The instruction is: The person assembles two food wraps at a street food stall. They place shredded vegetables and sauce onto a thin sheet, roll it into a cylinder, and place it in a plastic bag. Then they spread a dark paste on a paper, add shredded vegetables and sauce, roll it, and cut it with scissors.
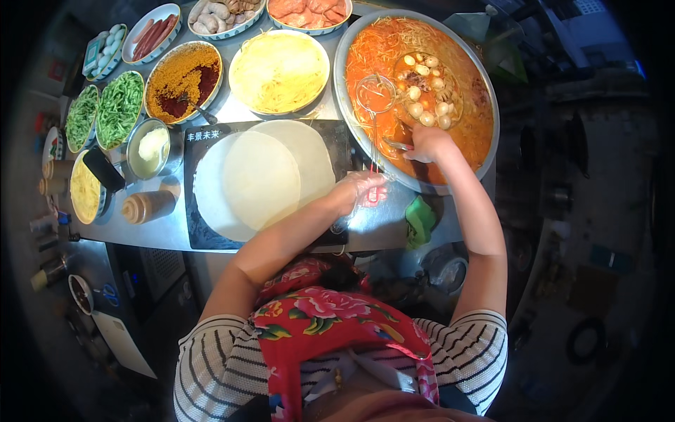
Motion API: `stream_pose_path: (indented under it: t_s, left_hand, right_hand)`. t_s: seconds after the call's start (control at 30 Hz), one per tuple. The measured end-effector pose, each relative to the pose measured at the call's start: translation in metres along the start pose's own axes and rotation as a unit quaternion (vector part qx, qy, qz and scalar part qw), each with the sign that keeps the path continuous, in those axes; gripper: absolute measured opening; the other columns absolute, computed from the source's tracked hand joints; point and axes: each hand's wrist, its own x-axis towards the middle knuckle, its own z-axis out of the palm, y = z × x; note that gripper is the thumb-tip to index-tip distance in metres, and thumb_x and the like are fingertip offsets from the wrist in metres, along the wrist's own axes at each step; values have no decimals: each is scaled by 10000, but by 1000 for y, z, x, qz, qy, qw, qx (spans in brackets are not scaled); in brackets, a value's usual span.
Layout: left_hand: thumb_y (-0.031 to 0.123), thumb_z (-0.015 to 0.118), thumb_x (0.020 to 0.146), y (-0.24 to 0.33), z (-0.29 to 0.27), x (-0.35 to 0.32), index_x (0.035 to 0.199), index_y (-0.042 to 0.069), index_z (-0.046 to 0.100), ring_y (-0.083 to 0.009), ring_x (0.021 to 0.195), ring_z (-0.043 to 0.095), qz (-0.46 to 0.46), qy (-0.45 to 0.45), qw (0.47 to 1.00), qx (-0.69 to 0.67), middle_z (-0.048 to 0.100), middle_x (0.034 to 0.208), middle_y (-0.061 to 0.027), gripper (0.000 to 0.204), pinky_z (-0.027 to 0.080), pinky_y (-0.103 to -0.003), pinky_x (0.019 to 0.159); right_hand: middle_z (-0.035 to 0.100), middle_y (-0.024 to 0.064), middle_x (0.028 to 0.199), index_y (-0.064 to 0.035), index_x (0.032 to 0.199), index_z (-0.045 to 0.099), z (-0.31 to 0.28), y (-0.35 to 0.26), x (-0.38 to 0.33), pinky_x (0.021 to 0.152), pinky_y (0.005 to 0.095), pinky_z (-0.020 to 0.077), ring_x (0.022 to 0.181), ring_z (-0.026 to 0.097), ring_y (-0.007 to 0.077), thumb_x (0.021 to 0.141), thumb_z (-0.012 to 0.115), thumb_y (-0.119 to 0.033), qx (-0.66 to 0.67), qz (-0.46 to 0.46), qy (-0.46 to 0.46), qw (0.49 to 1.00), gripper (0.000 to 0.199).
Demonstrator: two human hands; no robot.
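Note:
My left hand [360, 188], in a thin clear glove, grips the red handle of a wire strainer [375, 93] whose round basket rests in the orange broth of a large metal pan [346, 84]. My right hand [427, 143] holds a metal utensil over the pan's near side, next to a cluster of pale round balls [427, 91]. Shredded strips float across the broth. Two thin round wrappers [264, 176] lie overlapped on a black board [202, 233] to the left of my left hand.
Bowls line the steel counter: yellow shreds [280, 70], orange crumbs with dark sauce [184, 81], green vegetables [118, 107], sausages [151, 32], pale paste [150, 146]. A brown squeeze bottle [148, 206] lies by the board. A green cloth [420, 219] hangs at the counter edge.

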Motion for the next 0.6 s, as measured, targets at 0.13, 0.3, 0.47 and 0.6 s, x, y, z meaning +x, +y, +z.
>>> stream_pose_path:
  t_s: [0.13,0.3,0.47,0.6]
  left_hand:
    - [279,607,998,35,-4,-37,989,99,588,-88,599,553,73,57,996,14,554,727,6,181,480,-249,544]
    - [285,525,1017,79,-18,-69,1000,45,581,-236,683,624,165,212,868,418,626,764,-100,247,512,-390,637]
    - [261,508,996,75,-18,-82,1091,-28,576,-467,939,614,168,286,701,631,681,947,-227,311,455,-539,853]
    - [294,526,1008,63,-30,-68,1074,4,600,-286,736,623,253,240,751,561,663,829,-125,307,480,-411,668]
  right_hand:
    - [665,183,1229,1,1236,596,7,-19,20,944,407,520,1129,646,323,859,720,-363,65,-7,6,998,538]
    - [691,205,1117,-22,1114,673,-3,-11,25,904,424,534,1073,655,349,866,698,-268,71,-19,99,992,350]
    - [697,204,1033,-31,1076,672,-30,14,-20,860,466,539,995,668,367,862,696,-224,49,-44,166,984,289]
    - [703,196,1023,-17,1098,651,-57,-2,-26,840,474,549,989,674,360,860,698,-205,-30,-61,179,982,307]
